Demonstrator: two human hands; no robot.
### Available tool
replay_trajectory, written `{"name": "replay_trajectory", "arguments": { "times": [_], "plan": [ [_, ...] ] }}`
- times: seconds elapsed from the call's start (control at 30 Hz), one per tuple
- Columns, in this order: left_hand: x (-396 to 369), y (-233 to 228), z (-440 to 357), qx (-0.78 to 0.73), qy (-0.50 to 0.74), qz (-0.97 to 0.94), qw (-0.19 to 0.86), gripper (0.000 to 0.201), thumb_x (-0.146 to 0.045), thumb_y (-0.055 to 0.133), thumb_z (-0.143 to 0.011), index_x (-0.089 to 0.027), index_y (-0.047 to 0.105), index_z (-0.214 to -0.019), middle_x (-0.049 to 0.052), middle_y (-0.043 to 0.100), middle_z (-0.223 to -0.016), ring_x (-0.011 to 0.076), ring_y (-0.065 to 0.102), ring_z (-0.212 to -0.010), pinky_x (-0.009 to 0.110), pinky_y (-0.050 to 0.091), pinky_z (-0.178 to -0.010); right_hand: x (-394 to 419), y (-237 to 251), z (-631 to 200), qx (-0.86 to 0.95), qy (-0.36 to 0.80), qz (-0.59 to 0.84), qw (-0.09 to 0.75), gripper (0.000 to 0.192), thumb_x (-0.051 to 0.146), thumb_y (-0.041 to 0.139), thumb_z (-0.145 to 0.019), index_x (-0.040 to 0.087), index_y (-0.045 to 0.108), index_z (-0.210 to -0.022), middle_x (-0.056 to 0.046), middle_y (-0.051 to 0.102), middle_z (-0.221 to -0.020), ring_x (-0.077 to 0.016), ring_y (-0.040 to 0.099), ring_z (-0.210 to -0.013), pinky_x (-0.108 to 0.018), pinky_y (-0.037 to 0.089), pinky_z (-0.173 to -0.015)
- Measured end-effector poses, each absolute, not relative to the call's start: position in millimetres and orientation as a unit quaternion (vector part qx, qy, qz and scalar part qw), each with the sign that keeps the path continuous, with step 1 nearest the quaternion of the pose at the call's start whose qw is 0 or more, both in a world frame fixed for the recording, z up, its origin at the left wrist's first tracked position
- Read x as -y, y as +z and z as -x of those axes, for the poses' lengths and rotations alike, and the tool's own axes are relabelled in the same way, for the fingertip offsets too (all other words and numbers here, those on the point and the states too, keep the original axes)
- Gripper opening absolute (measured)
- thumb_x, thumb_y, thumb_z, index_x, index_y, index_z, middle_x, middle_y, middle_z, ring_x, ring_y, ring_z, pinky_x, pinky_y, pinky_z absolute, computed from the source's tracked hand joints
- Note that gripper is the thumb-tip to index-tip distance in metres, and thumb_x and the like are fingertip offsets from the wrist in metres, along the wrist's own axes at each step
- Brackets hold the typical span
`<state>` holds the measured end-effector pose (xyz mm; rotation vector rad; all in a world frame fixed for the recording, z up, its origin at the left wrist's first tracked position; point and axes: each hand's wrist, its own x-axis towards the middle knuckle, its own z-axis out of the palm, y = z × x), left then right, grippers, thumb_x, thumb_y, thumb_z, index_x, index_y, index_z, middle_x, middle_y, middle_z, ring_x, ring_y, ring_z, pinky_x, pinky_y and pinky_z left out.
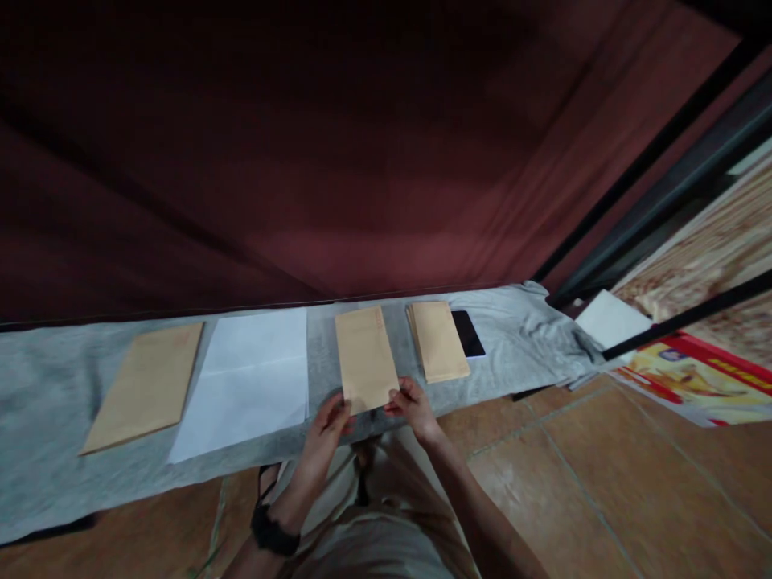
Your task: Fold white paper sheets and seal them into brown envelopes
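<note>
A brown paper envelope [367, 354] with faint reddish print near its top lies in front of me, its near edge between my two hands. My left hand [329, 422] pinches its lower left corner. At the lower right corner, the fingers of my right hand [411, 404] are closed on the same envelope. Just right of it is a stack of brown envelopes [440, 342], partly covering a dark phone-like slab [469, 334]. To the left lie white paper sheets [250, 378], and beyond them another brown envelope or pile [145, 386].
A grey cloth [512, 322] covers the long narrow surface. Behind it hangs a dark red curtain [362, 177]. Black metal bars [657, 153] slant across the right side, near a red and yellow printed package [705, 374]. Tiled floor [560, 458] shows below.
</note>
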<state>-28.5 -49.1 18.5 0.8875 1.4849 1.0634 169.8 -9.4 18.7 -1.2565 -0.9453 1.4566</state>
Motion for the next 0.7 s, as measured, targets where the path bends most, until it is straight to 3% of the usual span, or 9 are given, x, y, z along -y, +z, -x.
{"name": "replay_trajectory", "arguments": {
  "times": [0.2,0.4,0.53,0.7],
  "plan": [
    [36,45,1,-0.574,0.431,-0.372,0.588,0.046,-0.049,0.08,-0.065,-0.017,0.075,-0.097,0.006,0.078,-0.087,0.0177,0.065,-0.068,0.029,0.05,-0.061,13,18,-185,0.368,0.58,0.532,0.495,0.051,0.066,0.074,-0.067,0.024,0.063,-0.093,0.004,0.058,-0.07,-0.015,0.058,-0.058,-0.03,0.057,-0.052],
    [20,45,-23,-0.561,0.435,-0.414,0.57,0.037,-0.051,0.077,-0.061,-0.018,0.067,-0.076,-0.001,0.066,-0.063,0.0122,0.052,-0.053,0.025,0.039,-0.052,11,16,-204,0.378,0.517,0.58,0.502,0.047,0.067,0.07,-0.069,0.025,0.053,-0.076,0.006,0.05,-0.06,-0.0139,0.051,-0.052,-0.028,0.051,-0.045],
    [18,35,-25,-0.575,0.43,-0.418,0.557,0.038,-0.053,0.075,-0.062,-0.02,0.062,-0.075,-0.002,0.063,-0.06,0.0126,0.053,-0.052,0.024,0.038,-0.051,13,13,-207,0.389,0.505,0.587,0.498,0.042,0.063,0.069,-0.072,0.025,0.052,-0.074,0.006,0.048,-0.057,-0.013,0.048,-0.048,-0.026,0.049,-0.044],
    [21,21,-10,-0.601,0.4,-0.437,0.537,0.039,-0.048,0.068,-0.07,-0.021,0.061,-0.097,-0.004,0.063,-0.061,0.0165,0.059,-0.053,0.026,0.044,-0.052,16,10,-202,0.421,0.515,0.579,0.471,0.034,0.055,0.064,-0.076,0.024,0.052,-0.069,0.006,0.049,-0.055,-0.0127,0.049,-0.046,-0.024,0.045,-0.041]
  ]
}}
